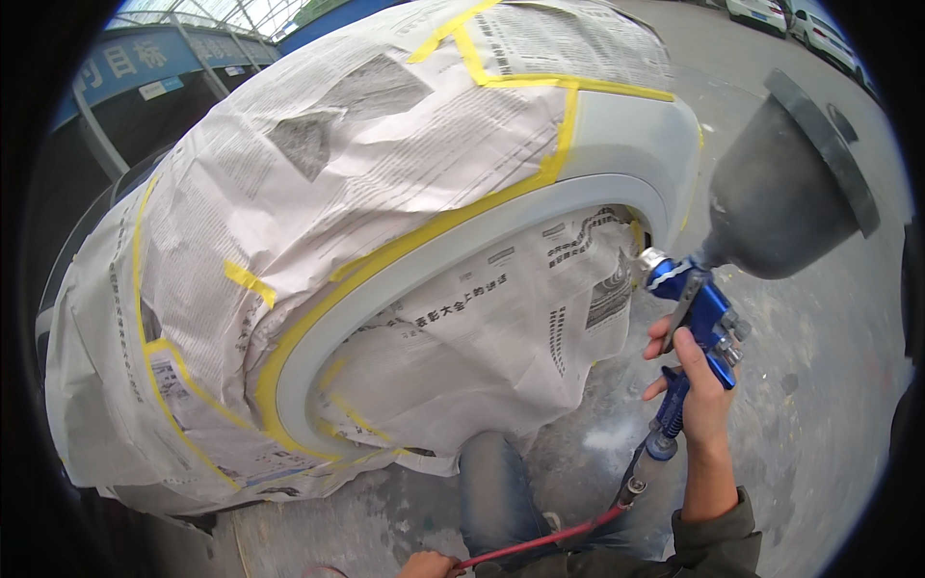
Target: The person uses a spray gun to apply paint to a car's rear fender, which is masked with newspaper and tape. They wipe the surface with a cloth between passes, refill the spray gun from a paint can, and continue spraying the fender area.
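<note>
My right hand is wrapped round the handle of a blue spray gun, with fingers at its trigger. A large dark grey paint cup sits tilted on top. The silver nozzle faces left, close to a car's pale, unmasked corner panel and wheel-arch trim. From the gun's base a red air hose runs down to my left hand, which is closed round it at the lower edge. Newspaper masks the surrounding bodywork, bordered by yellow tape.
More newspaper hangs inside the wheel arch, down toward the floor. My knee is close beneath it. The grey concrete floor has pale paint marks. Parked white cars stand at the far right; a blue-signed structure is at the far left.
</note>
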